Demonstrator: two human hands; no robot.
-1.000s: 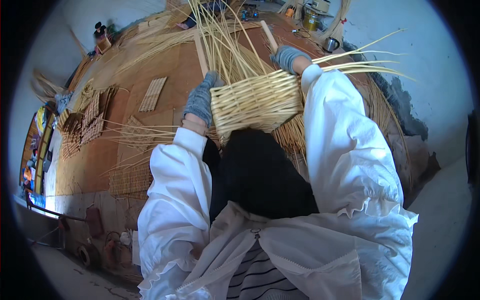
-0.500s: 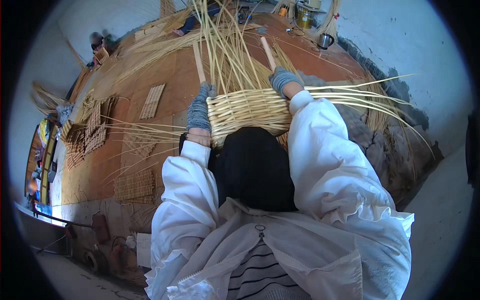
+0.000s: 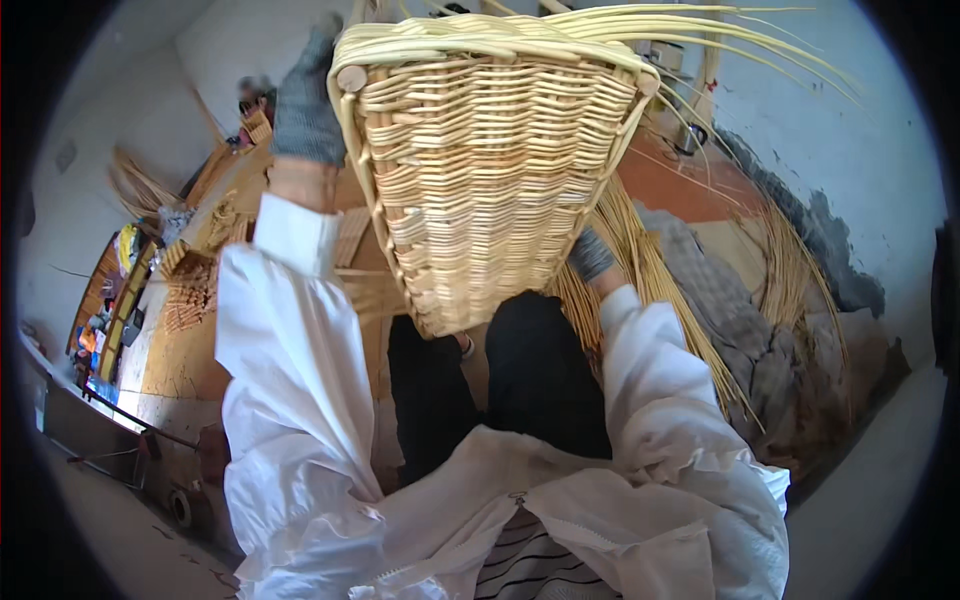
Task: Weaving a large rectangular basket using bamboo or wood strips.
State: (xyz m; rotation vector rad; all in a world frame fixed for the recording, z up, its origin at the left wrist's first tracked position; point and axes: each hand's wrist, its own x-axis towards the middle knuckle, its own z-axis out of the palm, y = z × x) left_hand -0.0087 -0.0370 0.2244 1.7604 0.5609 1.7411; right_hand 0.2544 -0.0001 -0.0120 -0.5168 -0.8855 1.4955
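Gloved fingers first: those of the left hand run up along the upper left edge of the wicker basket, tips blurred, so I can't tell how tightly they close! The right hand is lower, beside the right edge; its fingertips are hidden, grip unknown. And the basket itself: raised and tilted in front of the person, woven face towards us, wide end up, narrow end down near the knees of the black trousers. Loose withes fan right from the top. This looks like a handling step, whole-basket support rather than weaving; the next move seems to call for steady support on both sides and room for those ends. Beyond, a bundle of canes lies beside grey cloth on the right
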